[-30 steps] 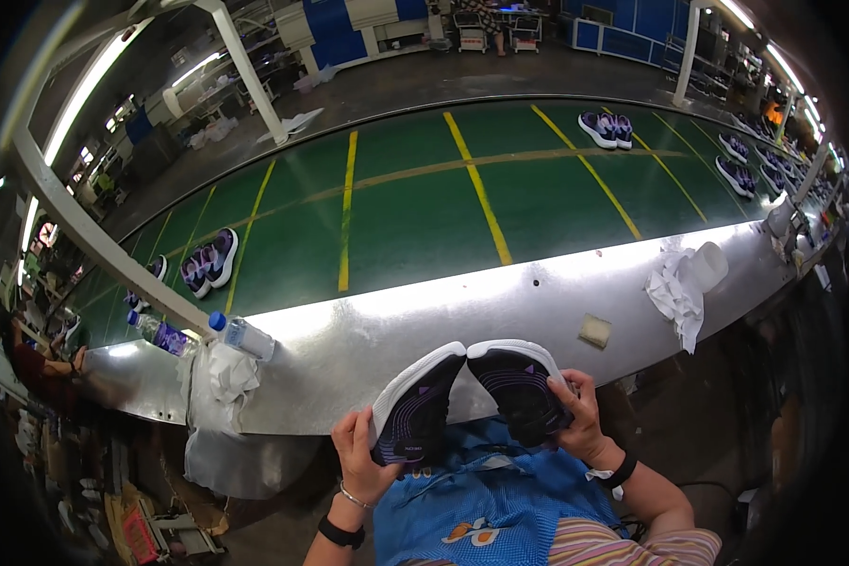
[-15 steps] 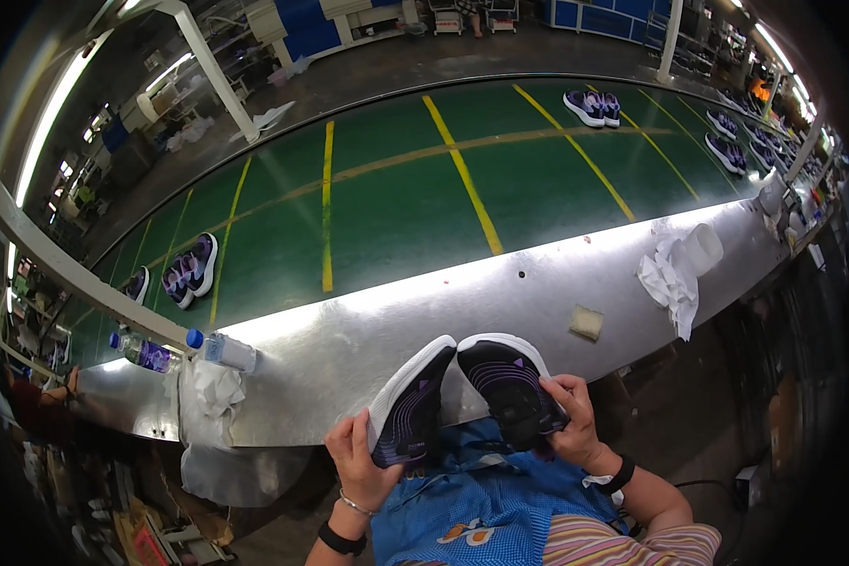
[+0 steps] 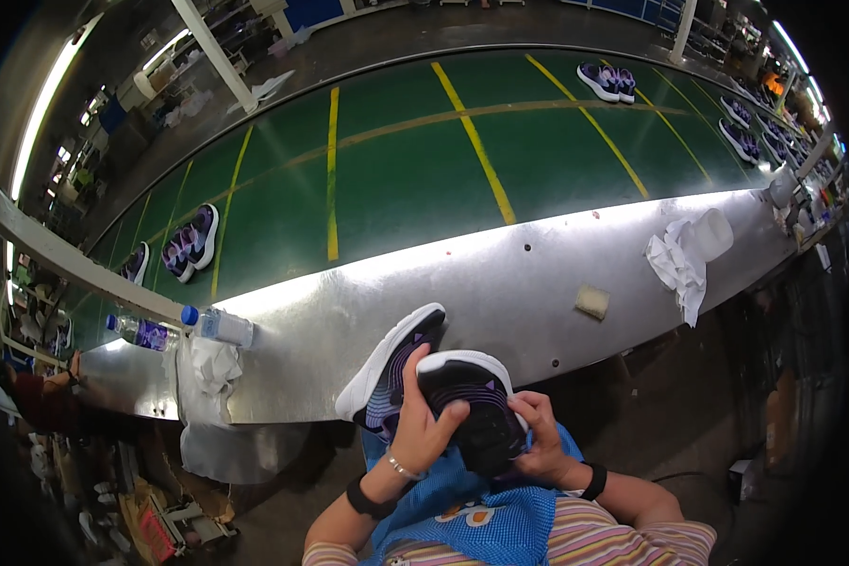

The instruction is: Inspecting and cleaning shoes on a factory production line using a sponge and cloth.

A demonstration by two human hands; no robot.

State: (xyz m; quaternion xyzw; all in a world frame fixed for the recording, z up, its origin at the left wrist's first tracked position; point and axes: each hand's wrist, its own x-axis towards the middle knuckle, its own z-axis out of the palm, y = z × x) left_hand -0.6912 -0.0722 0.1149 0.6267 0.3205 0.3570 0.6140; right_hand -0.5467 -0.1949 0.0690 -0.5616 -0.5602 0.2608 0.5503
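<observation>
A black sneaker [image 3: 476,424] with purple curved lines and a white sole is held between both hands, toe pointing away from me over the bench's front edge. My left hand [image 3: 420,429] closes on its left side, thumb over the upper. My right hand [image 3: 542,443] grips its right side near the heel, fingers on the sole edge. The matching sneaker [image 3: 396,363] lies tilted on the bench's front edge just left of my left hand, white sole facing left. The left fingers partly cover it.
On the metal bench [image 3: 302,358] are a yellowish sponge [image 3: 591,302], crumpled white paper [image 3: 679,269], a white cup-like thing [image 3: 712,234] and a blue-capped bottle [image 3: 219,325]. Beyond runs a green belt [image 3: 396,189] with yellow lines, carrying sneaker pairs [image 3: 191,243]. A person's arm [image 3: 61,377] shows far left.
My left hand has let go of the left sneaker, now resting on the bench edge, and has moved right onto the other sneaker. That sneaker has come nearer to me and slightly left.
</observation>
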